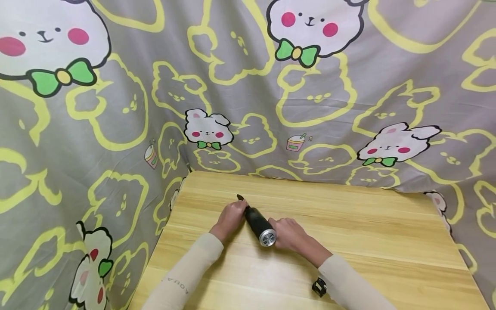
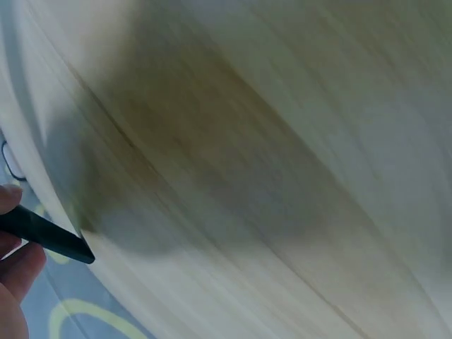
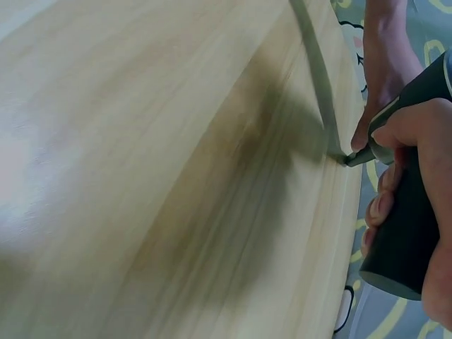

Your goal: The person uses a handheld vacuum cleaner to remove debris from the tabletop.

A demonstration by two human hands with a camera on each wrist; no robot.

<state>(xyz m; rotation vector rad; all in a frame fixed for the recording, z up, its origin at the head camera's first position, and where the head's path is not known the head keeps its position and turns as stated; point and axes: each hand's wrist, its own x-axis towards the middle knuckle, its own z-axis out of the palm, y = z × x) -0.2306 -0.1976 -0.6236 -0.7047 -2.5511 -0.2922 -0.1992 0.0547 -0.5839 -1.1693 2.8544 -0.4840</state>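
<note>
A black hair dryer (image 1: 256, 221) with a silver rear grille (image 1: 267, 237) is held above the wooden table, its back end toward me. My right hand (image 1: 289, 234) grips its handle (image 3: 402, 229), fingers wrapped around and thumb near the barrel. At the front end my left hand (image 1: 231, 217) pinches a flat black nozzle (image 2: 53, 244) between thumb and fingers. The nozzle's tip sticks out past the left hand. In the right wrist view the nozzle sits against the barrel's front; whether it is locked on I cannot tell.
The light wooden table (image 1: 360, 241) spreads out beneath both hands. Grey curtains (image 1: 248, 99) printed with rabbits hang behind it and along its sides. A small black device (image 1: 319, 286) is beside the right sleeve.
</note>
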